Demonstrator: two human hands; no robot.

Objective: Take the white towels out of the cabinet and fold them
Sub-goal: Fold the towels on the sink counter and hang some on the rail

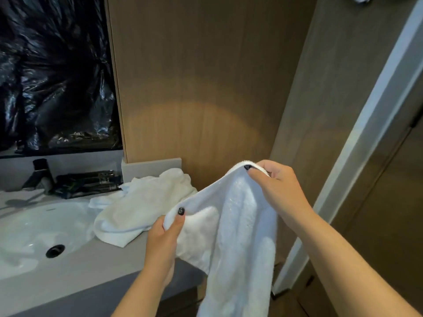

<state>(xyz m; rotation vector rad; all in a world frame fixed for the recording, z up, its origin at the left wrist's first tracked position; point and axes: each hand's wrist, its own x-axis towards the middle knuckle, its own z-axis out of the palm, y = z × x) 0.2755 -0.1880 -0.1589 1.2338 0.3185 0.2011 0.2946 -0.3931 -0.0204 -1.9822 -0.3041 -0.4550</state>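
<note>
A white sink (27, 227) with a dark round drain (55, 250) is set into the grey worktop (75, 268), and a dark faucet (41, 173) stands at its back edge. Just beside the faucet lies a heap of dark packets (87, 183) (too blurred to tell what they are). Crumpled black plastic sheeting (55, 72) covers the wall above, next to brown wood panelling (201, 88), with a white door frame (357, 138) at the right.

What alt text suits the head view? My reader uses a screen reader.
Both hands, left hand and right hand, pinch a hanging white towel by its top edge. More white towels lie crumpled on the counter beside the sink.
</note>
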